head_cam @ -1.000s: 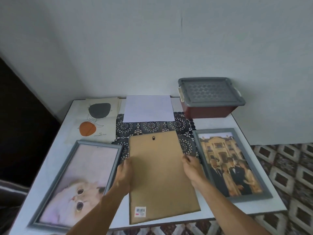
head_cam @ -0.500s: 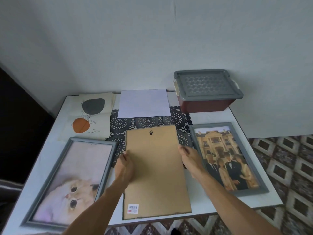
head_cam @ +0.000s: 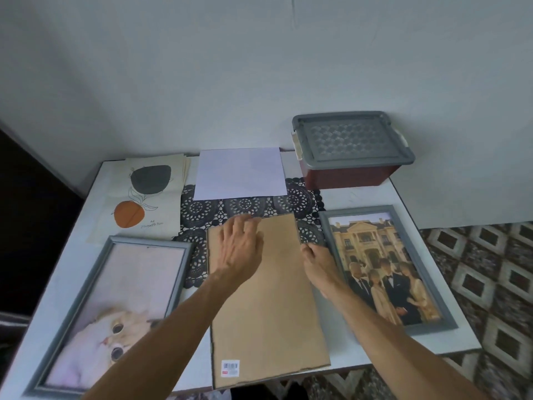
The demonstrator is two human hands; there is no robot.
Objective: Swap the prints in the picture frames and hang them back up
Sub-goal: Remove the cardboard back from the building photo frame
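**Ten items on one surface, mid-swap**

1. Surface (head_cam: 360,197): white, set against the wall and carrying everything below.
2. Cat-print frame (head_cam: 115,307): grey, face up at the near left.
3. Backing board (head_cam: 268,313): brown fibreboard lying loose in the centre between the two frames. Its near edge reaches the surface's front edge.
4. Group-portrait frame (head_cam: 383,267): grey, face up on the right, just beside the board.
5. Lace mat (head_cam: 245,204): black, partly under the board.
6. Abstract print (head_cam: 147,197): loose, at the far left.
7. Storage box (head_cam: 352,148): lidded, at the far right.
8. White sheet (head_cam: 239,174): at the far centre.
9. Left grip (head_cam: 239,249): fingers spread flat on the board, tips at its top edge.
10. Right grip (head_cam: 317,264): appears to pinch the board's right edge, with the thumb on top.

Hazards, as judged:
- Lifting by one edge could flex the thin board.
- A slip could send the board off the front edge.
- Dragging the board may snag and bunch the lace.
- A wide swing to the right could knock the portrait frame.
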